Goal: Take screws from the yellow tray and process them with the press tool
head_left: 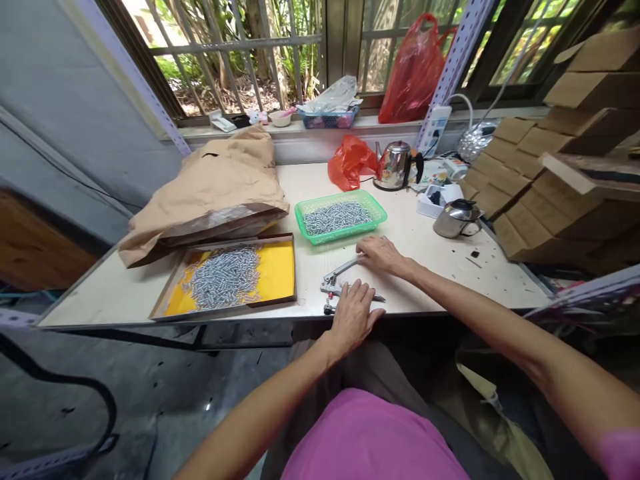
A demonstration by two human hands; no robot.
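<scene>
White table [420, 240]: plier-like tool [344, 269] under left hand [353, 311], fingers loosely spread, and at right hand [382, 254], fingers curled; grips unclear; handling seems the step, needing steadiness.

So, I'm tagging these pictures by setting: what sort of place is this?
Probably a small workshop: small metal parts are heaped in a yellow-lined tray, more fill a green basket, and cardboard boxes are stacked at the right.
</scene>
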